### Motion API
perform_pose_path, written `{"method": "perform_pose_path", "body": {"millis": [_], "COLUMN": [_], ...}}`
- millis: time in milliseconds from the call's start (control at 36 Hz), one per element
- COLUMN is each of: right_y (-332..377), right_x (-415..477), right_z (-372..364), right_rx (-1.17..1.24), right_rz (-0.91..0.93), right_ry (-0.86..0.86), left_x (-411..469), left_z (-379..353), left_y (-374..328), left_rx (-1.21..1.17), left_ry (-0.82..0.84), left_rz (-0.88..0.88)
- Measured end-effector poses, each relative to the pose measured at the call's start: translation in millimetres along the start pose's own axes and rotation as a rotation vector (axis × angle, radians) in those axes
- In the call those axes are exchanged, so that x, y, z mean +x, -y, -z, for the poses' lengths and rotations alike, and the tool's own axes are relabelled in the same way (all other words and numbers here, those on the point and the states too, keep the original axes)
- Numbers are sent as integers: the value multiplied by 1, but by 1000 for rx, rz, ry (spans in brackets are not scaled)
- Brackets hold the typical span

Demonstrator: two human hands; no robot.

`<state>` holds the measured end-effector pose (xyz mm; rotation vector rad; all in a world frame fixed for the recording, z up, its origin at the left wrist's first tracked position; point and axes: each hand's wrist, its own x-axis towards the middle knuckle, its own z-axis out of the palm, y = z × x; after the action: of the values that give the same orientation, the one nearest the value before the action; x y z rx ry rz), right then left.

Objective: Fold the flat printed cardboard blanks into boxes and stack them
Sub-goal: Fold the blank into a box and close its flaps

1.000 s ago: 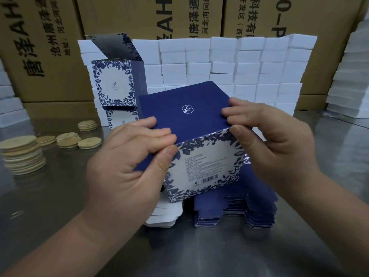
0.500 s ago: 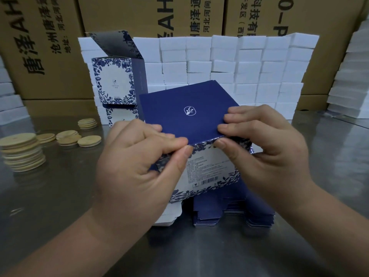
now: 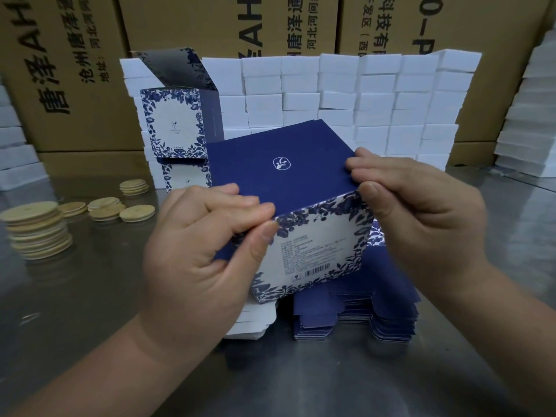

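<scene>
Nearest, on the steel table (image 3: 90,311), just under the work: a pile of flat navy blanks (image 3: 376,314) on the right, and just beside it on the left a lower white pile (image 3: 252,323). Held up above both, clear of the table: the box (image 3: 301,191), navy logo panel uppermost, floral barcode side facing near. Pinched at its near left corner by the left hand (image 3: 198,251), thumb tip against the floral side, fingers curled over the navy edge. Pinched at its right edge by the right hand (image 3: 415,218), thumb on the corner, fingertips laid on top of the panel. Probably creasing or closing that top panel; not yet set on any stack.

Judged light and thin: printed card, stiff across each panel, weak along the scored folds, hollow inside, so easily dented by a hard squeeze. Looks smooth-coated, perhaps a little slippery. Best gripped at corners and folded edges, braced there by two meeting walls, never mid-panel. Press lightly along the crease.

Further off to the left, wooden discs (image 3: 36,233), some stacked, some loose. Behind, far left, two folded boxes (image 3: 176,124) one upon the other, the upper with its lid flap raised: likely the place for this one, set down squarely. Beyond, a wall of white blocks (image 3: 376,94), then brown cartons (image 3: 186,22).
</scene>
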<state>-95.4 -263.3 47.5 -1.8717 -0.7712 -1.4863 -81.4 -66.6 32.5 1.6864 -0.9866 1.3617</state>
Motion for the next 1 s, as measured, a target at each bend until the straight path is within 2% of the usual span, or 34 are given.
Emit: {"method": "perform_pose_path", "body": {"millis": [56, 167, 306, 361, 472, 583, 695, 806, 917, 1000], "right_y": [1, 1, -21, -23, -18, -28, -27, -24, -22, -16], "right_x": [-2, -7, -18, -22, -15, -15, -14, -17, -16, -18], "right_z": [-1, -6, -6, -5, -15, -13, -10, -9, -6, -9], "right_rx": [80, 366, 257, 232, 349, 346, 310, 294, 277, 273], "right_rz": [-150, -597, -877, -837, -897, -946, -914, -807, -667, -578], "right_ry": [-31, -47, 184, 239, 108, 40, -36, -52, -92, -84], "left_x": [-5, -7, -8, -8, -7, -7, -7, -4, -2, -5], "left_z": [0, 4, 8, 8, 6, 8, 8, 8, 8, 8], "left_y": [5, 11, 15, 15, 13, 16, 18, 18, 14, 11], "left_rx": [25, 30, 44, 41, 18, 57, 161, 207, 69, -38], "left_ry": [3, 11, 37, 48, 58, 11, -59, -14, 67, 124], "left_rz": [-13, -71, -103, -150, -161, -105, 80, 293, 405, 386]}}
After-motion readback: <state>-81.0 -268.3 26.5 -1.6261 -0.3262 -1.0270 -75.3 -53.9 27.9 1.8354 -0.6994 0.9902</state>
